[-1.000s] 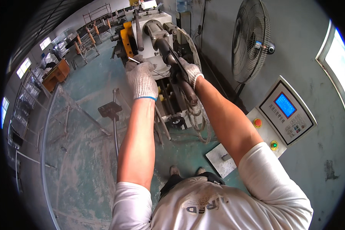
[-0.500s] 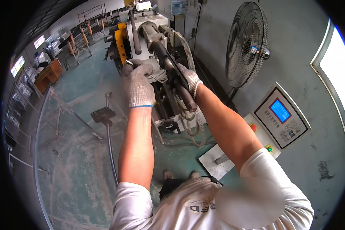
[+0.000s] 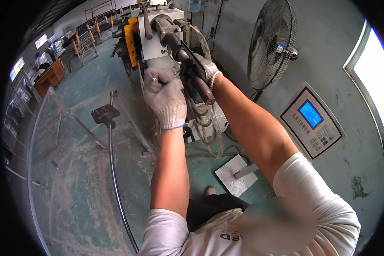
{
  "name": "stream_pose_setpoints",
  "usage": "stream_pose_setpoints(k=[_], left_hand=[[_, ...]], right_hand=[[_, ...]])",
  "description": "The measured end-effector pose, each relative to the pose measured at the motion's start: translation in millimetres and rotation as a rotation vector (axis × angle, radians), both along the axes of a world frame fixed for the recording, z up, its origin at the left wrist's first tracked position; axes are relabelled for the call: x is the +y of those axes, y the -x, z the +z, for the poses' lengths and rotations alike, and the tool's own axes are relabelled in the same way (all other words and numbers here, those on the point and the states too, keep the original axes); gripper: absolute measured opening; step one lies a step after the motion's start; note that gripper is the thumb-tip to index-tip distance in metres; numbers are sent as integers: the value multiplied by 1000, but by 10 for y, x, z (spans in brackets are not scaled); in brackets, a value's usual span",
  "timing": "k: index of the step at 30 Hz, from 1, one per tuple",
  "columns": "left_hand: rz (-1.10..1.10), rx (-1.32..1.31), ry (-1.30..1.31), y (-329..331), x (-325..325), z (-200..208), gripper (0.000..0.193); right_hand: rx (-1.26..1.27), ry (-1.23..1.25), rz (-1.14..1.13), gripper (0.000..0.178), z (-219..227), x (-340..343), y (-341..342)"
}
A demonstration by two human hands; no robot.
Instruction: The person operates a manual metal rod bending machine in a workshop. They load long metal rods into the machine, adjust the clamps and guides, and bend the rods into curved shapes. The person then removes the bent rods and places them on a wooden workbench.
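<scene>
My left hand (image 3: 165, 98), in a knitted glove, is closed beside the end of the machine's shaft. It grips a thin bent metal rod like a hex key (image 3: 154, 79); only a short end shows above the fingers. My right hand (image 3: 207, 70), also gloved, wraps the far side of a long black bar (image 3: 193, 63) lying along the shaft; its fingertips are hidden. The thick steel shaft (image 3: 203, 90) points toward me from a grey cylinder head (image 3: 164, 27) on the bending machine (image 3: 155, 49). A dark collar sits round the shaft between my hands.
On the right are a large stand fan (image 3: 273, 45) and a control panel (image 3: 313, 119) with a blue screen. A metal stand base (image 3: 237, 175) lies below my right arm. To the left rises a floor stand with a dark plate (image 3: 105, 114). Hoses (image 3: 213, 145) hang under the machine.
My left hand has turned and moved toward the shaft's end, and the rod's bent end no longer shows. My right hand stays on the black bar. The view has shifted slightly.
</scene>
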State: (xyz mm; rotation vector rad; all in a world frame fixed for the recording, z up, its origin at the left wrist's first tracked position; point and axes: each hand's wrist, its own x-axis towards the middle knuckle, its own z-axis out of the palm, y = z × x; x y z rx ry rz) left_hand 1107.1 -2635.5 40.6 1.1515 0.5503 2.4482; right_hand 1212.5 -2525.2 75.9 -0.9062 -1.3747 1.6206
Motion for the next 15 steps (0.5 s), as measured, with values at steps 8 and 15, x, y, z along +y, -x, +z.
stream_pose_setpoints(k=[8,15], left_hand=[[13,37,45,62,-83,-58,40],[319,615,299,520,366,-113,10]], right_hand=[[-158,-144,-18,50,28,-25,-2],[47,119,-18,38,-211,180,97]])
